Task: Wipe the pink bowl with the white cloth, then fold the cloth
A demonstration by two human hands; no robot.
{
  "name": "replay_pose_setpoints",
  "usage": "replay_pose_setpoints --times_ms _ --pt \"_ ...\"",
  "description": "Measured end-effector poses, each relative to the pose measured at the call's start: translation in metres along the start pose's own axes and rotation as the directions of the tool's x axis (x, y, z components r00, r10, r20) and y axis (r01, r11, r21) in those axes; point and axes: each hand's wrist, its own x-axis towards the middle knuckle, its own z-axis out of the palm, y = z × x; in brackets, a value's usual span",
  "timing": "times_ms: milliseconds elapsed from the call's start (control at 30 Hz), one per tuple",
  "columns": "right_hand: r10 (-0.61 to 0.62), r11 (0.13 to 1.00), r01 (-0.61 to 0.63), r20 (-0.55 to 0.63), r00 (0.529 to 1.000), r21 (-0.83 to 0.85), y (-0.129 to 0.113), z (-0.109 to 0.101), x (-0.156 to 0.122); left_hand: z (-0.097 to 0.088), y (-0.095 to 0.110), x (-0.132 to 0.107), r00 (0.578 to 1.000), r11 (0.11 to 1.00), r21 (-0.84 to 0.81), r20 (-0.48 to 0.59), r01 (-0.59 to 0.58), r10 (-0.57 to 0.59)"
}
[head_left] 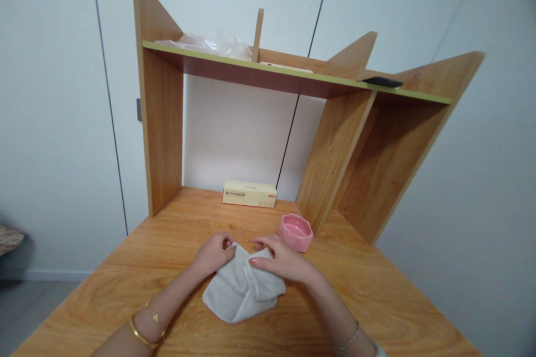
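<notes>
A light grey cloth point(234, 290) lies on the wooden desktop in front of me, partly folded, with one flap turned over on its right side. My left hand point(215, 254) is closed at the cloth's upper left corner, pinching its edge between thumb and fingers. Over the right flap, my right hand point(285, 259) has its thumb resting on the fabric and its index finger stretched out apart from it. Just behind that hand stands a pink ashtray-like bowl point(295, 240) with a notched rim.
A cream box point(249, 196) with printed lettering stands at the back of the desk point(355, 290). Above it runs a wooden shelf unit point(339, 145) with upright dividers. On its top shelf lie a clear plastic bag point(213, 44) and a flat dark object point(382, 82).
</notes>
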Motion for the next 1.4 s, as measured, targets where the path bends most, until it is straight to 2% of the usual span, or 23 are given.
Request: replay_pose_setpoints --times_ms 133,267,333,433,567,667,767,867,1000,1200,1300,1400 --pt "0.050 0.998 -0.052 0.058 0.997 0.025 0.009 -0.006 -0.004 -0.011 -0.006 0.007 0.982 0.993 0.022 -0.149 0.116 -0.112" --pt "0.080 0.997 -0.081 0.037 0.996 0.006 0.022 -0.021 -0.007 -0.023 -0.005 0.009 0.956 0.974 0.066 -0.217 0.215 -0.196" --pt "0.086 0.994 -0.087 -0.018 0.996 -0.061 0.028 -0.024 -0.009 -0.027 -0.003 0.007 0.952 0.967 0.091 -0.218 0.237 -0.213" --pt "0.085 0.976 -0.116 -0.165 0.983 -0.186 0.031 -0.027 -0.010 -0.029 0.000 0.005 0.954 0.960 0.133 -0.209 0.247 -0.216" --pt "0.074 0.943 -0.192 -0.390 0.918 -0.272 0.020 -0.034 -0.014 -0.029 -0.001 0.005 0.945 0.950 0.137 -0.212 0.280 -0.248" --pt "0.132 0.926 -0.254 -0.387 0.912 -0.281 0.004 -0.032 -0.023 -0.027 -0.005 0.005 0.943 0.948 0.128 -0.207 0.290 -0.260" --pt "0.236 0.902 -0.319 -0.287 0.928 -0.290 -0.008 -0.019 -0.036 -0.025 -0.008 0.007 0.950 0.956 0.112 -0.193 0.270 -0.245" --pt "0.317 0.859 -0.377 -0.218 0.923 -0.346 -0.012 -0.004 -0.046 -0.024 -0.009 0.007 0.954 0.963 0.086 -0.183 0.254 -0.236" --pt "0.392 0.804 -0.442 -0.205 0.897 -0.399 -0.006 0.002 -0.053 -0.026 -0.008 0.007 0.961 0.967 0.062 -0.140 0.247 -0.237" --pt "0.304 0.773 -0.438 -0.338 0.891 -0.460 0.003 -0.013 -0.065 -0.028 -0.006 0.005 0.989 0.991 -0.030 -0.054 0.134 -0.135" --pt "0.249 0.758 -0.429 -0.392 0.886 -0.490 0.012 -0.020 -0.077 -0.029 -0.002 0.004 0.999 0.994 -0.110 -0.031 0.003 -0.006" --pt "0.227 0.756 -0.427 -0.413 0.882 -0.497 0.029 -0.023 -0.090 -0.029 0.007 -0.001 0.989 0.977 -0.152 0.004 -0.147 0.149"
